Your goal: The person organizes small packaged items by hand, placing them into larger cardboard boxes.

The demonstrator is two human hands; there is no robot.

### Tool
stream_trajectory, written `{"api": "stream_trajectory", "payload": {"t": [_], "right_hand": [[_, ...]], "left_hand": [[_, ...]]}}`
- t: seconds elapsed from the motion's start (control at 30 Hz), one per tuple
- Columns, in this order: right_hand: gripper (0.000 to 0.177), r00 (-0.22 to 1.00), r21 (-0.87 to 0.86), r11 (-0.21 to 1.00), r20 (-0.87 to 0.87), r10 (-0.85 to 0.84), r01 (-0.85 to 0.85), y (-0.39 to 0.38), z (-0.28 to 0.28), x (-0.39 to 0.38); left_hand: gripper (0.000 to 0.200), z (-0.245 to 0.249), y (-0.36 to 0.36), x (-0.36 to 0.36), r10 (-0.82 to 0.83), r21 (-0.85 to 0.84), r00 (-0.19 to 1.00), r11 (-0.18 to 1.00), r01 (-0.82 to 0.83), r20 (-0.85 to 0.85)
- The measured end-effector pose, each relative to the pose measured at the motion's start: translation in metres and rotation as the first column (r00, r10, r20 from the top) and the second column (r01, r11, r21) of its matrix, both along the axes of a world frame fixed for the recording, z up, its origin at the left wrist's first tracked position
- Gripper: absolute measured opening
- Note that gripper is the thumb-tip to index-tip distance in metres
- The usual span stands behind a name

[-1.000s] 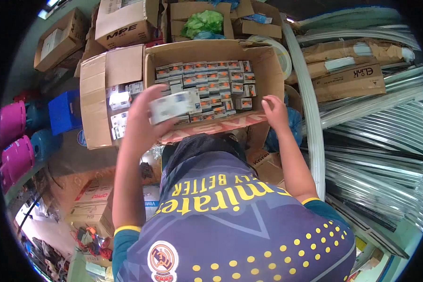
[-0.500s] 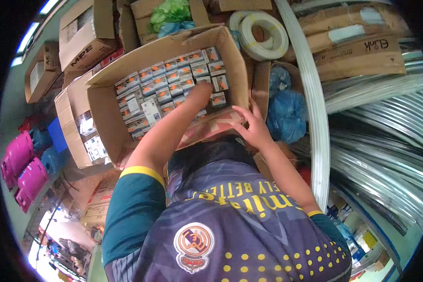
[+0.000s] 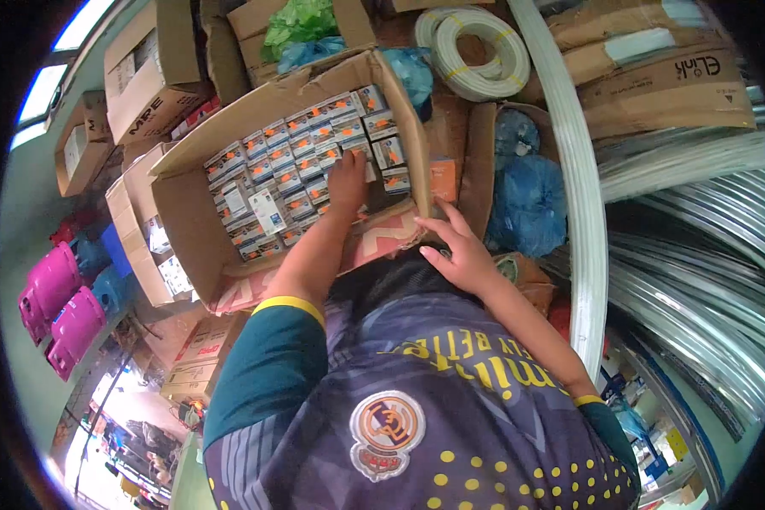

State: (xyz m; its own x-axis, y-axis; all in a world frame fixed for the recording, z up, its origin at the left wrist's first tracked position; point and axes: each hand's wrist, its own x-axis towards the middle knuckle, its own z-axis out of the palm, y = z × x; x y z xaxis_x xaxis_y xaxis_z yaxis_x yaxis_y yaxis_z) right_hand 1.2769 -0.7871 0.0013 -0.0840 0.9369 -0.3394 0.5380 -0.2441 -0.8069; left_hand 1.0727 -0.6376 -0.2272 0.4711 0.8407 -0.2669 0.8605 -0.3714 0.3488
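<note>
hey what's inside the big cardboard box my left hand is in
Rows of small cartons with orange marks, plus a whiter carton. Your left hand covers some, and whatever lies beneath the cartons is hidden.

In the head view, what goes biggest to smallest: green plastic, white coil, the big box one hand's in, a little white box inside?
1. Big box
2. White coil
3. Green plastic
4. Little white box

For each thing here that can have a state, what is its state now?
Large carton: open at the top
Small boxes: packed in rows
Left hand: down at these boxes, grip unclear
Right hand: open, near the carton's edge
MPE carton: open
White coils: wound
Green plastic: crumpled
Blue plastic: crumpled
</note>
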Motion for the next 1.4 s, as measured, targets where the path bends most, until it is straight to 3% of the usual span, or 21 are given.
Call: {"api": "stream_trajectory", "payload": {"t": [0.07,0.17,0.2,0.23,0.27,0.3,0.4,0.43,0.5,0.57,0.6,0.7,0.77,0.83,0.9,0.97,1.03,1.13,1.23,1.33,1.4], "right_hand": [[0.051,0.999,-0.039,0.999,0.035,-0.036,0.038,-0.004,0.004,-0.002],[0.05,0.989,-0.039,0.999,0.147,-0.003,0.009,-0.008,0.007,-0.008],[0.049,0.991,-0.013,1.0,0.135,0.008,-0.006,-0.009,0.003,-0.01],[0.049,0.99,0.0,1.0,0.138,0.008,-0.008,-0.011,0.001,-0.011],[0.048,0.994,-0.061,0.998,0.102,-0.028,0.035,-0.013,0.001,-0.013],[0.048,0.993,-0.066,0.997,0.113,-0.041,0.048,-0.013,0.001,-0.015],[0.047,0.977,0.005,0.998,0.205,-0.059,0.059,-0.009,-0.006,-0.022],[0.048,0.986,-0.021,0.987,0.055,-0.159,0.16,-0.009,-0.012,-0.028],[0.045,0.967,0.046,0.991,0.219,-0.131,0.124,-0.004,-0.017,-0.042],[0.041,0.912,0.187,0.969,0.348,-0.217,0.159,0.0,-0.014,-0.051],[0.038,0.884,0.3,0.934,0.36,-0.297,0.192,0.003,-0.014,-0.067],[0.031,0.823,0.394,0.912,0.552,-0.137,-0.112,0.024,0.003,-0.093],[0.03,0.973,0.203,0.979,0.227,-0.051,0.004,0.053,-0.012,-0.106],[0.035,0.955,-0.055,0.992,0.268,0.128,-0.118,0.094,-0.034,-0.119],[0.04,0.797,-0.275,0.892,0.406,0.447,-0.36,0.127,-0.09,-0.118],[0.041,0.55,-0.662,0.659,0.421,0.721,-0.356,0.153,-0.138,-0.13],[0.042,0.421,-0.596,0.724,0.591,0.688,-0.346,0.143,-0.172,-0.124],[0.032,0.314,-0.475,0.764,0.715,0.624,-0.436,0.138,-0.2,-0.114],[0.021,0.24,-0.384,0.707,0.755,0.611,-0.593,0.138,-0.208,-0.107],[0.04,0.08,-0.448,0.584,0.744,0.663,-0.677,0.144,-0.211,-0.109],[0.035,0.045,-0.372,0.574,0.812,0.582,-0.729,0.138,-0.223,-0.105]], "left_hand": [[0.033,-0.025,-0.003,-0.008,-0.089,0.278,0.989,0.953,0.119,-0.117],[0.023,-0.065,-0.005,0.007,0.054,0.186,0.995,0.982,-0.038,-0.079],[0.021,-0.079,0.0,0.01,0.056,0.094,0.998,0.994,-0.052,-0.036],[0.025,-0.077,-0.001,0.011,0.002,0.145,1.0,0.989,-0.003,0.008],[0.029,-0.071,-0.011,0.008,-0.029,0.422,0.987,0.905,-0.042,0.16],[0.035,-0.032,-0.001,0.008,-0.06,0.192,0.997,0.98,0.052,0.038],[0.043,0.033,0.015,-0.011,-0.171,0.185,0.948,0.975,0.123,0.267],[0.045,0.06,0.027,-0.03,-0.167,0.137,0.942,0.982,0.132,0.29],[0.048,0.113,0.047,-0.066,-0.194,0.027,0.901,0.98,0.199,0.388],[0.032,0.168,0.057,-0.138,-0.033,0.154,0.782,0.985,-0.08,0.622],[0.028,0.187,0.067,-0.173,0.055,0.126,0.802,0.979,-0.161,0.595],[0.022,0.234,0.056,-0.275,0.349,0.168,0.752,0.841,-0.515,0.559],[0.015,0.209,0.043,-0.364,0.418,0.182,0.655,0.74,-0.648,0.629],[0.016,0.23,0.011,-0.41,0.582,0.291,0.623,0.564,-0.772,0.523],[0.017,0.23,-0.017,-0.447,0.694,0.288,0.513,0.425,-0.858,0.505],[0.02,0.215,-0.047,-0.471,0.759,0.228,0.408,0.339,-0.913,0.508],[0.023,0.2,-0.075,-0.487,0.805,0.15,0.32,0.284,-0.947,0.5],[0.024,0.192,-0.113,-0.494,0.821,0.216,0.384,0.32,-0.922,0.422],[0.023,0.184,-0.143,-0.493,0.835,0.156,0.315,0.274,-0.949,0.452],[0.023,0.176,-0.158,-0.488,0.858,0.078,0.199,0.185,-0.98,0.474],[0.023,0.172,-0.158,-0.486,0.867,0.096,0.208,0.185,-0.978,0.453]]}}
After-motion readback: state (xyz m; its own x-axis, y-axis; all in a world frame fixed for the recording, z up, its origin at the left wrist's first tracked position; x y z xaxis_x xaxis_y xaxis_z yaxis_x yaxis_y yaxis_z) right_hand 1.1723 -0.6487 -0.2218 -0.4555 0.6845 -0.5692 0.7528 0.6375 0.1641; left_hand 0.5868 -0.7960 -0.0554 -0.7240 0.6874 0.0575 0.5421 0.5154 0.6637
